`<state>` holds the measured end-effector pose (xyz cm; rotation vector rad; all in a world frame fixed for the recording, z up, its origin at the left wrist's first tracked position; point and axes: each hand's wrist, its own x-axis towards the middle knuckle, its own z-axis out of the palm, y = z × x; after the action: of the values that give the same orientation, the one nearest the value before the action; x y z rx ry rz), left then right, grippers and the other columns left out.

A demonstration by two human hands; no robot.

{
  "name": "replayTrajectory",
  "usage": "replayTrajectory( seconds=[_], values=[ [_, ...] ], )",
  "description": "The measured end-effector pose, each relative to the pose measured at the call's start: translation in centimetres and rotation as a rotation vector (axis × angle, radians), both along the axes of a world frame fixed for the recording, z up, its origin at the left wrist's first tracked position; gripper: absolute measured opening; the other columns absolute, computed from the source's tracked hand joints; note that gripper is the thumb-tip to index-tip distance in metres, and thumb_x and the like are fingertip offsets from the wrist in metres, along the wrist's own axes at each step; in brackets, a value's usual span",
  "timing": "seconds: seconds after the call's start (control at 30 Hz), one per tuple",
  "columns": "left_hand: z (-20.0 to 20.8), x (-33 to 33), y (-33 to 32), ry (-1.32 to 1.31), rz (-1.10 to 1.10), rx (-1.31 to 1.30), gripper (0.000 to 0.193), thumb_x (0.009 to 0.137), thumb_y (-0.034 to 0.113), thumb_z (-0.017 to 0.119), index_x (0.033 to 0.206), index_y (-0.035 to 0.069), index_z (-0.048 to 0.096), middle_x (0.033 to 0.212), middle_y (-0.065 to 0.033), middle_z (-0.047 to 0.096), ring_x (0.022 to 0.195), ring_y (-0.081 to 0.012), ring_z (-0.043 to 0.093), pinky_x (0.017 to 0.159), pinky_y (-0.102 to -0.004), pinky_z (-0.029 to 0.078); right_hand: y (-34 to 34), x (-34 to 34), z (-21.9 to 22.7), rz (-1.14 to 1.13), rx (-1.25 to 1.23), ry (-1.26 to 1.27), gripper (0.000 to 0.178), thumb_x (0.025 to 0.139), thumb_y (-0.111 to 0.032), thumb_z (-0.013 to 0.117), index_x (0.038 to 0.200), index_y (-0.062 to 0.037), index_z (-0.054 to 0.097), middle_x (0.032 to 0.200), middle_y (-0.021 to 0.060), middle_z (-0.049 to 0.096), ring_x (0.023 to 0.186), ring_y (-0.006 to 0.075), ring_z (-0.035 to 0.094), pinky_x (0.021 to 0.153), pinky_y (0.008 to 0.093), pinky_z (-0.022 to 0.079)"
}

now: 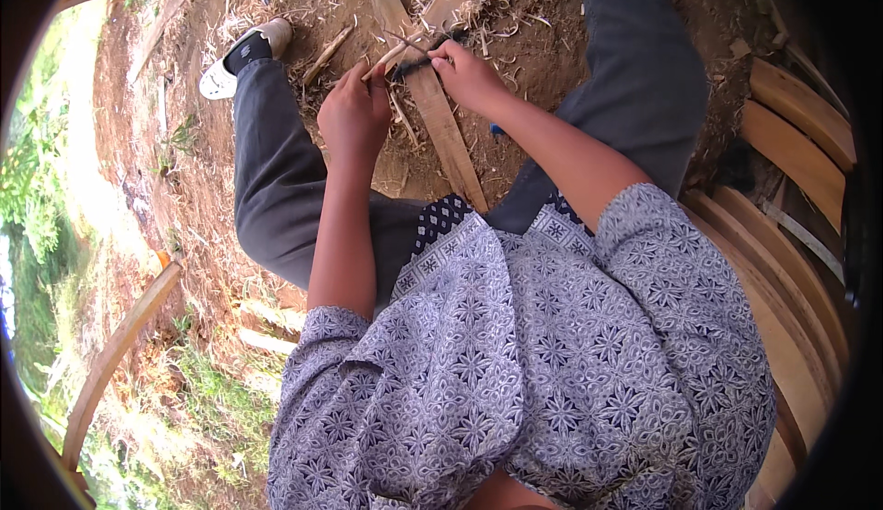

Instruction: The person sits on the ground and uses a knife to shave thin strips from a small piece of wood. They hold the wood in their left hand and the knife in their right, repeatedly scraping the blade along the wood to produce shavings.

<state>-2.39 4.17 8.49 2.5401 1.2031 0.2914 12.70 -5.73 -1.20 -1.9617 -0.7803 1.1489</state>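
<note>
Thin stick [395, 52]: long axis slants onto plank [446, 133], pointing forward-right | left hand [355, 116], plank's left: fingers pinching stick | right hand [469, 78], plank's right: fingers' hold, can't tell

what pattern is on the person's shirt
The shirt has dark star-like flowers on a whitish ground, best seen in the head view.

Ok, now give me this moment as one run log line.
left hand: pinching thin wooden stick | right hand: gripping dark object | beneath dark object: long plank | on ground: wood shavings
</note>
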Motion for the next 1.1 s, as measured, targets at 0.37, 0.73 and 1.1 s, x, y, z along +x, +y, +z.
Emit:
replayTrajectory(
  seconds=[0.37, 0.73, 1.1],
  values=[
    [0.0, 0.2, 0.0, -0.085, -0.051, 0.022, 0.026, 0.103, 0.031, 0.061, 0.096, 0.007, 0.067, 0.084, -0.0191, 0.068, 0.074, -0.0423, 0.066, 0.062, -0.0494, 0.05, 0.1, -0.8, 2.0, 0.058, 0.183, 0.052, 0.029, 0.105, -0.032, 0.055, 0.122, -0.01, 0.062, 0.096, 0.0121, 0.069, 0.082, 0.0237, 0.067, 0.077, 0.0391, 0.052],
    [0.2, 0.1, 0.2, -0.013, -0.092, -0.035, 0.023, 0.102, 0.028, 0.06, 0.093, 0.007, 0.063, 0.084, -0.0169, 0.067, 0.074, -0.042, 0.065, 0.062, -0.0497, 0.049, 0.4, 1.9, -1.0, 0.056, -0.086, 0.038, 0.029, 0.105, -0.034, 0.056, 0.123, -0.012, 0.063, 0.103, 0.0121, 0.072, 0.091, 0.0246, 0.07, 0.081, 0.0399, 0.053],
    [0.0, 0.2, 0.3, 0.004, -0.092, -0.033, 0.022, 0.102, 0.029, 0.061, 0.094, 0.008, 0.063, 0.084, -0.0143, 0.068, 0.073, -0.04, 0.066, 0.061, -0.0482, 0.05, 0.5, 0.3, 0.0, 0.044, 0.112, 0.005, 0.028, 0.104, -0.033, 0.055, 0.121, -0.0132, 0.064, 0.1, 0.014, 0.073, 0.093, 0.0294, 0.071, 0.084, 0.044, 0.054]
  ],
)
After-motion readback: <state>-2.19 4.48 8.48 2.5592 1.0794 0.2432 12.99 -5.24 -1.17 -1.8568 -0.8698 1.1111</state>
